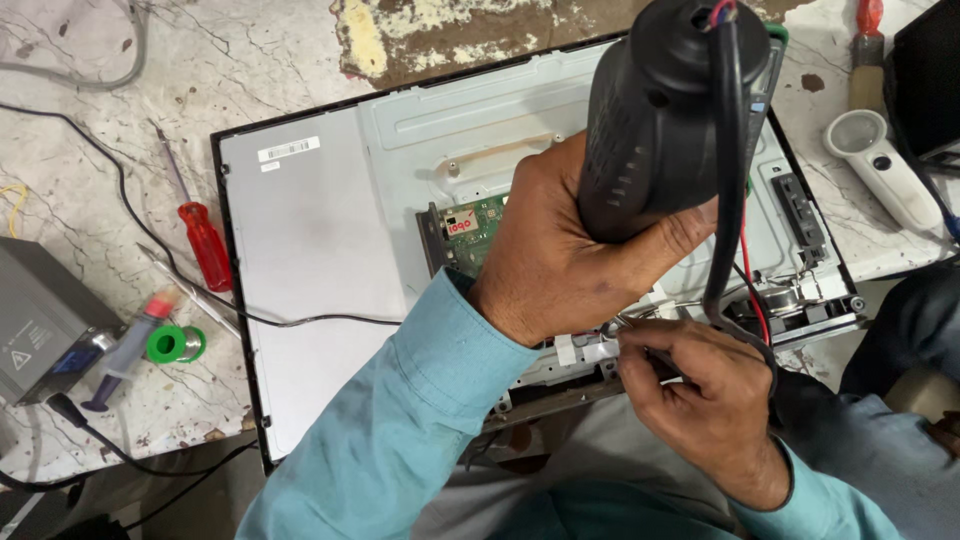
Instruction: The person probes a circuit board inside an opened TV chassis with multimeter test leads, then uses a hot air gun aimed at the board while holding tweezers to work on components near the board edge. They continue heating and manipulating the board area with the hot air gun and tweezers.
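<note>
Over the marble bench (70, 215), left hand (560, 250) grips blower (660, 110).

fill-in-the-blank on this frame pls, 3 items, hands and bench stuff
1. The left hand grips a bulky ____ -coloured power tool above the panel's metal back.
2. The right hand pinches a thin tool near the panel's ____ edge.
3. The screwdriver lying left of the panel has a ____ handle.

Missing words: black; lower; red
</note>
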### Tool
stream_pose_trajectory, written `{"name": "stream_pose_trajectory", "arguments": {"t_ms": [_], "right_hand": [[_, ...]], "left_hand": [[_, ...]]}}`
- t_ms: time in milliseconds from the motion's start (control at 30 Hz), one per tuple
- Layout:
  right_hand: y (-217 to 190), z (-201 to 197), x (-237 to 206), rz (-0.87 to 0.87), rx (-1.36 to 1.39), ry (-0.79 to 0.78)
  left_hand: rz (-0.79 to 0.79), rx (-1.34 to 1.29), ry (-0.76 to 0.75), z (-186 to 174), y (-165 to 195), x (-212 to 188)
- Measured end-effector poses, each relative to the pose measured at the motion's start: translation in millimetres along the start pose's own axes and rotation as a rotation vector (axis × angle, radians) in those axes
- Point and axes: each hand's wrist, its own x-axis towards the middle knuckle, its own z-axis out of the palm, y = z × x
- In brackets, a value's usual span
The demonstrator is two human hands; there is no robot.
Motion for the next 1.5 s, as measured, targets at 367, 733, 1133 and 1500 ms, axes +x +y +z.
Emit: {"name": "stream_pose_trajectory", "arguments": {"t_ms": [367, 733, 1133, 1500], "right_hand": [[1.1, 0.7, -1.0, 0.004, -0.001, 0.008], [2.3, 0.2, -0.9, -0.032, 0.003, 0.017], [0.9, 1.0, 0.4, -0.028, 0.001, 0.011], [1.3, -2.2, -0.3, -0.06, 0.047, 0.047]], "left_hand": [[0.048, -0.01, 0.005, 1.7, -1.4, 0.0], [0.077, 0.001, 0.004, 1.2, -1.0, -0.1], [0.034, 0.013, 0.005, 0.4, -0.9, 0.9], [0.035, 0.008, -0.003, -0.9, -0.4, -0.5]]}}
